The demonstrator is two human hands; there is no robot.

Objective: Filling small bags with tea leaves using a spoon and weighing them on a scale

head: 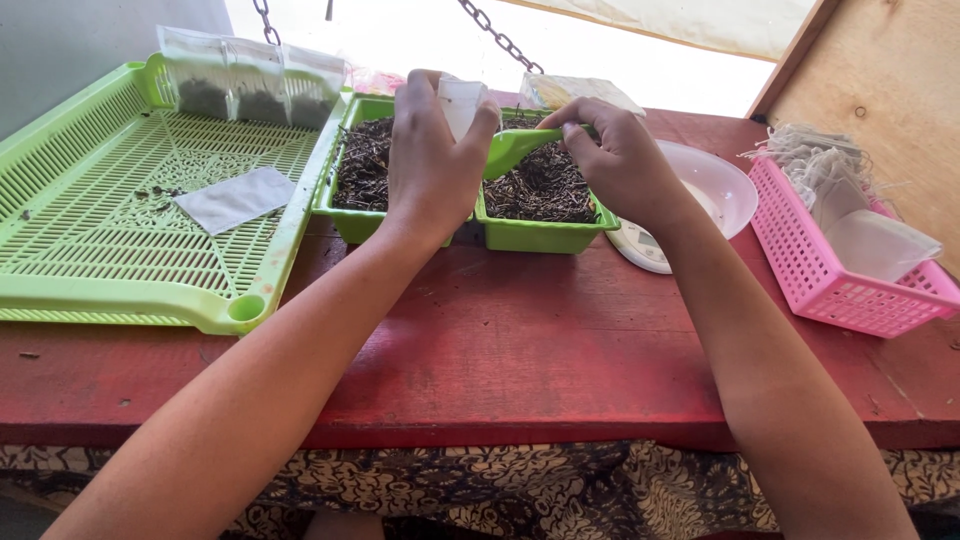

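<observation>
Green scoop (pixel 520 147) pinched in the right hand (pixel 615 160), tip at the small white bag (pixel 462 103) gripped by the left hand (pixel 432 165); bare red worktop (pixel 520 340) lies open nearer than the green tubs (pixel 540 235).

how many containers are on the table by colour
green tubs of dried leaves: 2
green slatted tray: 1
pink basket: 1
white bowl: 1
total: 5
left hand holds a small white bag; right hand holds a green scoop.
</observation>
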